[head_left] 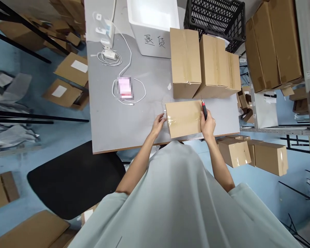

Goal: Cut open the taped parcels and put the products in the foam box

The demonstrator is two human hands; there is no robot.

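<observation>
Spreading beneath everything, a grey table [105, 127] carries a white bin [150, 46] at its far side, with taller cardboard boxes [186, 57] standing just in front and to the right. Nearer, by the front edge, sits a small box [184, 119]. The left hand [158, 124] is at its left end, fingers bent; whether it grips anything, I cannot tell. The right hand [208, 124], beside the opposite end, is closed around a cutter [204, 109].

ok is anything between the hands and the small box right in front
Nothing visible: the left hand is at the left end of the box, the right hand, holding a cutter, at its right end.
</observation>
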